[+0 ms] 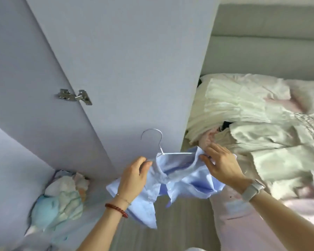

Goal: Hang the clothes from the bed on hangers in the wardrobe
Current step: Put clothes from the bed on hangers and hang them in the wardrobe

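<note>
Both arms are reaching forward, wrists bent slightly up. The left hand [133, 175] is gripping the left shoulder of a light blue shirt [178, 180], fingers curled round the cloth at the collar edge. The right hand [220, 163] is pinching the shirt's right shoulder over the end of a white wire hanger [160, 144], whose hook is sticking up free in front of the open wardrobe door [116, 60]. The shirt is hanging crumpled between the hands, above the floor, just beside the bed [261, 205]. A red bead bracelet [116, 210] is sitting on the left wrist, a white watch [252, 190] on the right. Rumpled pale clothes [243, 109] are lying on the bed. A metal hinge [74, 96] is showing on the door; bundled pastel fabrics [60, 200] are sitting low inside the wardrobe.
</note>
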Tool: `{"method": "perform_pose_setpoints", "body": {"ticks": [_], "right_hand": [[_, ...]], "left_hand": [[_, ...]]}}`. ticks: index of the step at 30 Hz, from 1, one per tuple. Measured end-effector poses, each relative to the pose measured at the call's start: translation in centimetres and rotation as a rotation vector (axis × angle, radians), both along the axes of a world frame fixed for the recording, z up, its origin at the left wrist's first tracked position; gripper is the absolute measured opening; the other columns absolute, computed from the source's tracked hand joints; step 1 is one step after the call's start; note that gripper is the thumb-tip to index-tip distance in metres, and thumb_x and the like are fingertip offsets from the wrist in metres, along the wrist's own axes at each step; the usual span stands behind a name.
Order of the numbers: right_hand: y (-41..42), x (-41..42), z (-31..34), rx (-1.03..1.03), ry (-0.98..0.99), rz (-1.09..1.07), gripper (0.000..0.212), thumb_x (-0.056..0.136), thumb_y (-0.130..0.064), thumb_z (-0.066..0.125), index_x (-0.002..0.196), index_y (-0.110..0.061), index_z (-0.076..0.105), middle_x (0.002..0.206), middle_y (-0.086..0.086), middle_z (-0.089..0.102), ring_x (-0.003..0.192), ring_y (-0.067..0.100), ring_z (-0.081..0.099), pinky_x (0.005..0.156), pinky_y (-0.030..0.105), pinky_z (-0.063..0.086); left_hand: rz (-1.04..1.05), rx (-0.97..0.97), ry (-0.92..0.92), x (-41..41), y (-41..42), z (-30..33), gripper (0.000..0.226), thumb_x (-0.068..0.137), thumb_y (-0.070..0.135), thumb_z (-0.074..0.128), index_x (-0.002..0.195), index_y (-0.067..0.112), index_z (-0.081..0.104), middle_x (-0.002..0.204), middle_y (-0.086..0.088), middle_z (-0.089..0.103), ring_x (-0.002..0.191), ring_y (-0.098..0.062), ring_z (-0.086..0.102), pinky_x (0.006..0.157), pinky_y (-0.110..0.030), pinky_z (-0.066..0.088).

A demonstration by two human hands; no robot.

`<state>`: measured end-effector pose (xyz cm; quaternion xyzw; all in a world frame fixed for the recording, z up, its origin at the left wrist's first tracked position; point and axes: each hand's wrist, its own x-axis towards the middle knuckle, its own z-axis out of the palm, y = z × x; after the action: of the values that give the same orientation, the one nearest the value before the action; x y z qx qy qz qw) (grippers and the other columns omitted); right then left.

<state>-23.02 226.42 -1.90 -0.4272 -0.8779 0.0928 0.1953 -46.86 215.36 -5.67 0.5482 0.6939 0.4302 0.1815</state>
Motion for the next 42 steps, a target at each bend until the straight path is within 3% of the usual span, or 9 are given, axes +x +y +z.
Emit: {"method": "perform_pose_setpoints", "body": {"ticks": [6, 13, 17, 22, 26, 29, 33, 37, 42], "right_hand": [[-0.7, 12.0, 0.0, -0.262, 0.031, -0.240, 0.036, 0.087, -0.031, 0.051, 0.123, -0.024, 0.051, 0.058, -0.014, 0.048, 0.059, 0.019, 0.054, 0.057, 0.027, 0.039], [-3.2, 23.2, -3.6, -0.658, 0.170, -0.385, 0.015, 0.092, -0.021, 0.049, 0.081, -0.011, 0.052, 0.058, -0.003, 0.049, 0.056, 0.017, 0.044, 0.058, 0.028, 0.036], [-6.2, 28.8, -4.4, -0.663, 0.196, -0.629, 0.015, 0.093, -0.022, 0.049, 0.089, -0.013, 0.060, 0.066, -0.007, 0.052, 0.061, 0.014, 0.048, 0.055, 0.020, 0.033], [-9.6, 34.1, -2.7, -0.499, 0.165, -1.009, 0.024, 0.092, -0.033, 0.049, 0.097, -0.014, 0.063, 0.058, -0.005, 0.053, 0.060, 0.020, 0.053, 0.058, 0.031, 0.038], [-10.5, 36.7, -0.7, -0.249, 0.107, -1.381, 0.027, 0.091, -0.038, 0.050, 0.109, -0.020, 0.060, 0.076, 0.003, 0.066, 0.077, 0.024, 0.062, 0.064, 0.032, 0.040], [-10.1, 38.2, 1.0, -0.011, 0.028, -1.619, 0.023, 0.090, -0.032, 0.053, 0.100, -0.014, 0.063, 0.086, 0.012, 0.068, 0.087, 0.032, 0.061, 0.068, 0.034, 0.038], [-8.7, 41.2, 3.0, 0.292, 0.104, -1.727, 0.016, 0.089, -0.020, 0.055, 0.088, -0.007, 0.063, 0.083, 0.017, 0.066, 0.088, 0.035, 0.058, 0.078, 0.036, 0.031], [-8.0, 44.6, 5.1, 0.497, 0.151, -1.760, 0.022, 0.089, -0.022, 0.047, 0.089, -0.006, 0.063, 0.082, 0.012, 0.065, 0.088, 0.031, 0.052, 0.068, 0.025, 0.015], [-7.3, 50.4, 4.1, 0.483, 0.228, -1.805, 0.017, 0.092, -0.018, 0.048, 0.090, -0.007, 0.062, 0.080, 0.011, 0.063, 0.092, 0.031, 0.049, 0.074, 0.028, 0.017]], "left_hand": [[-0.131, 0.027, 0.106, 10.3, 8.9, 1.4, 0.032, 0.083, 0.039, 0.042, 0.075, 0.010, 0.054, 0.062, 0.012, 0.044, 0.065, -0.024, 0.049, 0.062, -0.032, 0.037], [-0.582, -0.204, 0.243, 23.2, 17.7, -1.7, 0.016, 0.090, 0.016, 0.057, 0.077, 0.007, 0.060, 0.063, 0.010, 0.046, 0.066, -0.021, 0.045, 0.058, -0.025, 0.026], [-0.841, -0.303, 0.240, 31.3, 19.2, -3.4, 0.026, 0.090, 0.016, 0.056, 0.066, 0.020, 0.050, 0.056, 0.010, 0.043, 0.063, -0.018, 0.040, 0.057, -0.026, 0.026], [-1.033, -0.288, 0.192, 40.4, 20.0, -1.8, 0.030, 0.089, 0.018, 0.058, 0.062, 0.014, 0.046, 0.053, 0.002, 0.037, 0.058, -0.020, 0.036, 0.057, -0.028, 0.024], [-1.116, -0.158, 0.137, 46.6, 20.9, 1.1, 0.021, 0.089, 0.018, 0.060, 0.076, 0.001, 0.062, 0.063, -0.010, 0.054, 0.066, -0.026, 0.045, 0.058, -0.028, 0.026], [-1.159, -0.012, 0.074, 50.7, 21.5, 3.5, 0.020, 0.089, 0.017, 0.059, 0.080, -0.001, 0.064, 0.061, -0.004, 0.047, 0.066, -0.025, 0.043, 0.057, -0.028, 0.022], [-1.175, 0.159, -0.031, 55.7, 22.2, 6.9, 0.021, 0.090, 0.016, 0.057, 0.077, -0.001, 0.060, 0.068, -0.002, 0.046, 0.068, -0.022, 0.041, 0.059, -0.025, 0.021], [-1.152, 0.296, -0.059, 60.4, 22.5, 8.9, 0.027, 0.090, 0.028, 0.049, 0.083, 0.005, 0.061, 0.079, -0.008, 0.056, 0.080, -0.028, 0.052, 0.075, -0.035, 0.033], [-1.087, 0.368, 0.125, 64.9, 22.2, 8.0, 0.041, 0.086, 0.032, 0.037, 0.114, 0.018, 0.064, 0.112, -0.006, 0.061, 0.108, -0.027, 0.053, 0.101, -0.043, 0.023]]}}
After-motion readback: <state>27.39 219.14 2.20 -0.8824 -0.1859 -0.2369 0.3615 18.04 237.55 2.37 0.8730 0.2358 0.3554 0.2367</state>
